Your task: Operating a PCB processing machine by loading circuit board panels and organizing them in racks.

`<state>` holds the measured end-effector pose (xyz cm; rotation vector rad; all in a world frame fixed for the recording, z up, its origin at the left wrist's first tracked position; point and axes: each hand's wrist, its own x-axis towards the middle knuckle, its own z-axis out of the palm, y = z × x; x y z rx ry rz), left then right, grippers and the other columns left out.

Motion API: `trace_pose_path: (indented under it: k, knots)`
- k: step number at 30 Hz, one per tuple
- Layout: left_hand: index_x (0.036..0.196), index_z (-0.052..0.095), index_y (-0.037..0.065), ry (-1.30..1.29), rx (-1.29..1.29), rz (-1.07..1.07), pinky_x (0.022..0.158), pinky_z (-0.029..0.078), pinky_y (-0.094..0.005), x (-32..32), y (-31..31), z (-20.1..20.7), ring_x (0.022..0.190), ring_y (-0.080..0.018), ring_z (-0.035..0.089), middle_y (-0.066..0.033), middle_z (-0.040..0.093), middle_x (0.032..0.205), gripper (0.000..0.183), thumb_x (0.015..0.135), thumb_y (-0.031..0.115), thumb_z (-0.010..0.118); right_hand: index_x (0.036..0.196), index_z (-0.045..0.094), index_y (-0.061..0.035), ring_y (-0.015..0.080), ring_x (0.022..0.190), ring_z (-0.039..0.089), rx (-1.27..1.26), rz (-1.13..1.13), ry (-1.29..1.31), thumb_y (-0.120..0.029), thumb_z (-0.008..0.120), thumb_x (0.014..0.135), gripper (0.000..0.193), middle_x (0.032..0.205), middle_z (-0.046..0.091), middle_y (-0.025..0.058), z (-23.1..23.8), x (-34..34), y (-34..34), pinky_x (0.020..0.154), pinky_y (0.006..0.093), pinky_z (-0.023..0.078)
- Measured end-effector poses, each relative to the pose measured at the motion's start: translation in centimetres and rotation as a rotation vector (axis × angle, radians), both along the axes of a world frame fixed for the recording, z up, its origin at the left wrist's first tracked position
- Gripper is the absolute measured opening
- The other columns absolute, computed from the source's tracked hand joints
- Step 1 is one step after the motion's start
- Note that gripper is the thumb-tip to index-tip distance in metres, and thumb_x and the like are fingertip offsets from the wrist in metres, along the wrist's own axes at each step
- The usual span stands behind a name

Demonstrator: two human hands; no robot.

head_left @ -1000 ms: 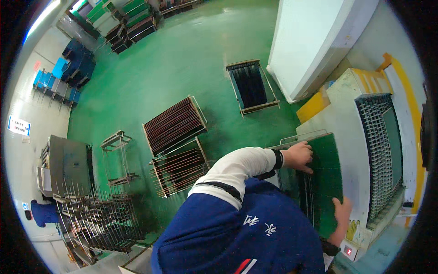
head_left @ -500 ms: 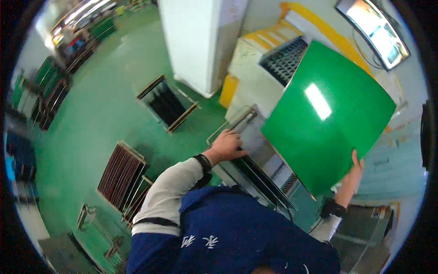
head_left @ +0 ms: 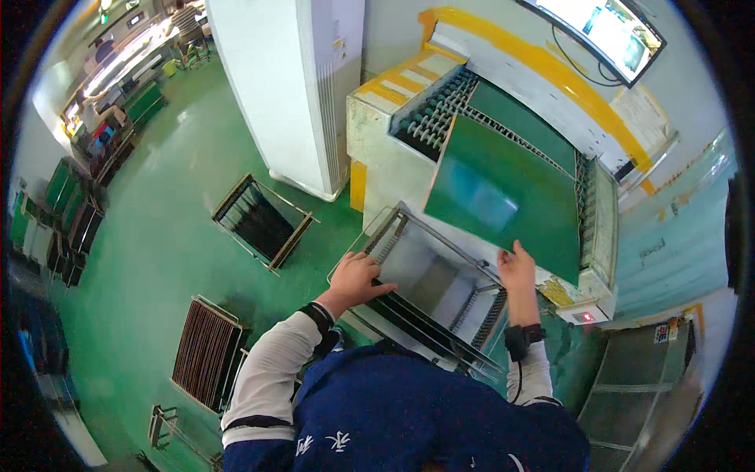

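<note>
A large green panel (head_left: 515, 185) lies tilted on the roller conveyor (head_left: 435, 118), its near edge jutting out over the front. My right hand (head_left: 517, 271) is at that near edge, fingers slightly bent and apart, gripping nothing that I can see. Below stands a metal slotted rack (head_left: 448, 228) holding a few dark panels (head_left: 436, 326) on edge at its near side. My left hand (head_left: 354, 282) is closed over the rack's left side, with its thumb along a dark panel's top edge. Another green panel (head_left: 527, 122) lies farther back on the rollers.
A white column-shaped cabinet (head_left: 275, 94) stands left of the conveyor. On the green floor are a rack of dark panels (head_left: 263, 220) and a rack of brownish panels (head_left: 208, 354). A screen (head_left: 605, 35) hangs at upper right; a grey cabinet (head_left: 633, 393) stands at lower right.
The green panel has come down from my raised right hand onto the rollers, moving left and away. My right hand has moved left to its near edge. My left hand stays at the rack.
</note>
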<state>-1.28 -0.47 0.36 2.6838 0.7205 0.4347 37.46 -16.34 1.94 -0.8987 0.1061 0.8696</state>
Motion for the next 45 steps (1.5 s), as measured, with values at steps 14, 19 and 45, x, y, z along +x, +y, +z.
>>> trace_pose_path:
  k: [14, 19, 45]
  knots:
    - [0.069, 0.065, 0.009, 0.011, -0.011, 0.039, 0.084, 0.046, -0.0403, 1.3, 0.4, 0.6, 0.088, -0.0258, 0.059, -0.0059, 0.060, 0.078, 0.050, 0.079, 0.058, 0.070, 0.103, 0.059, -0.0036, 0.0215, 0.081, 0.063, -0.080, 0.179, 0.032, -0.026, 0.068, 0.095, 0.026, 0.094, 0.066, 0.0116, -2.0, -0.9, 4.0, 0.069, 0.0345, 0.053]
    - [0.066, 0.064, 0.010, 0.001, 0.005, 0.045, 0.081, 0.045, -0.0395, 1.5, 0.4, 0.5, 0.085, -0.0253, 0.058, -0.0050, 0.058, 0.076, 0.049, 0.079, 0.057, 0.072, 0.098, 0.060, -0.0021, 0.0211, 0.077, 0.062, -0.109, 0.201, 0.003, -0.028, 0.068, 0.095, 0.027, 0.089, 0.067, 0.0122, -0.7, -0.9, 4.3, 0.067, 0.0340, 0.052]
    - [0.074, 0.070, 0.010, 0.061, 0.002, 0.061, 0.084, 0.046, -0.0400, 1.5, 0.2, 1.2, 0.088, -0.0258, 0.061, -0.0046, 0.061, 0.080, 0.047, 0.078, 0.058, 0.073, 0.099, 0.062, -0.0011, 0.0215, 0.075, 0.061, -0.100, 0.214, -0.016, -0.029, 0.066, 0.095, 0.029, 0.087, 0.067, 0.0109, -1.7, 1.0, 6.4, 0.065, 0.0348, 0.050]
